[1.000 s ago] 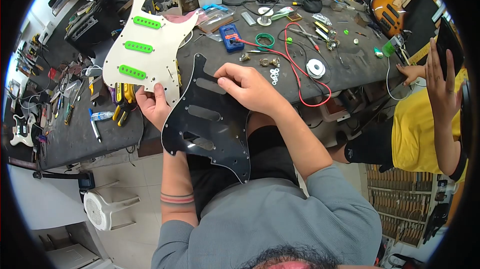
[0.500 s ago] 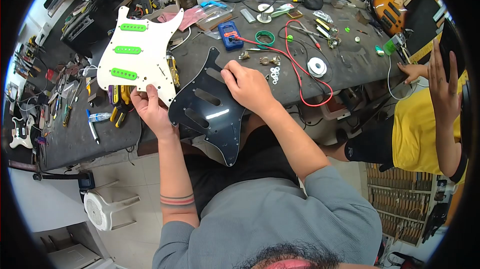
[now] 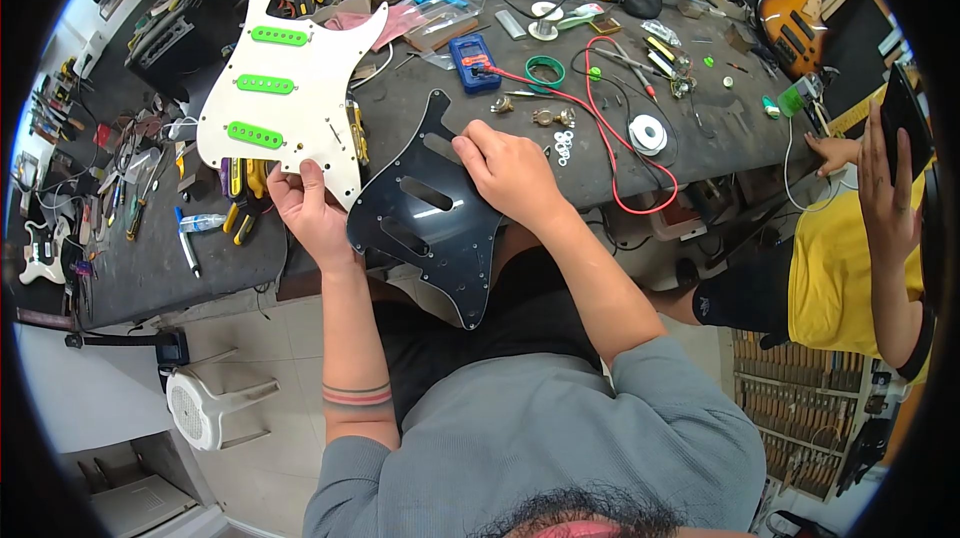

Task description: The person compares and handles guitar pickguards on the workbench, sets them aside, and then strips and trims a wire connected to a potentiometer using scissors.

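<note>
My left hand pinches the lower edge of a white guitar pickguard, thumb on its face. Three lime-green pickups are fitted in that pickguard, which is held up above the bench. Closed on the upper right edge of a black pickguard is my right hand. The black one has three bare slots and small holes, and it is tilted in front of my lap past the bench edge. In the picture the two pickguards meet or overlap near my left hand; I cannot tell whether they touch.
On the bench lie a blue multimeter with a red lead, a solder spool, green tape and potentiometers. A sunburst guitar stands at the back right. Another person in a yellow shirt is at the right.
The white pickguard has risen slightly and tilted a little. The black pickguard has shifted slightly right, and the view has turned a bit. Both hands keep their holds.
</note>
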Demonstrator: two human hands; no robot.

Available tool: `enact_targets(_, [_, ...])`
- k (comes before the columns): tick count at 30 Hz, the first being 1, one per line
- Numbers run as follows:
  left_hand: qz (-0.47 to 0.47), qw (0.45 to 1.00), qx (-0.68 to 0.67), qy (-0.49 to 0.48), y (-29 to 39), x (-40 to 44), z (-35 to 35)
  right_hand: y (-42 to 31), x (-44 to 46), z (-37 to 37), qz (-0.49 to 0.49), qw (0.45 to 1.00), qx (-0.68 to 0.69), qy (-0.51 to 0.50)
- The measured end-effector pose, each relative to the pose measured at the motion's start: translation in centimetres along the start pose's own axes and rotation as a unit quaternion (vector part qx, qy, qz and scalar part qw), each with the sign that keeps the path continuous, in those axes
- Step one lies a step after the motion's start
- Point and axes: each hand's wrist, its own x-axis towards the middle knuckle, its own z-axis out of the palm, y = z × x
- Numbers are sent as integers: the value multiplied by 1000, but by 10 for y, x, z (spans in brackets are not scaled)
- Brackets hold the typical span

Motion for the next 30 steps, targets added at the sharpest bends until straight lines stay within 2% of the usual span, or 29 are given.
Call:
enact_targets(5, [-6, 1000, -27, -8, 1, 2, 5, 3, 2, 2, -6, 1000, -14, 9])
enact_targets(6, [-5, 999, 11, -53, 7, 7, 4, 3, 3, 1, -8, 1000, -20, 11])
enact_targets(8, [14, 996, 91, -17, 11, -1, 9, 1, -4, 3, 0, 1000, -18, 0])
enact_targets(13, [180, 976, 108, 59, 12, 1, 16, 1, 4, -3, 18, 999, -7, -27])
enact_targets(23, [123, 986, 97, 56, 38, 17, 17, 1, 0, -6, 25, 999, 9, -27])
enact_targets(26, [107, 988, 107, 40, 31, 10, 7, 4, 2, -10, 46, 997, 22, -64])
enact_targets(29, [84, 991, 92, 38, 23, 6, 6, 27, 13, -17, 40, 965, 230, -118])
enact_targets(30, [72, 993, 83, 41, 21, 3, 7, 38, 23, -22, -11, 951, 286, -115])
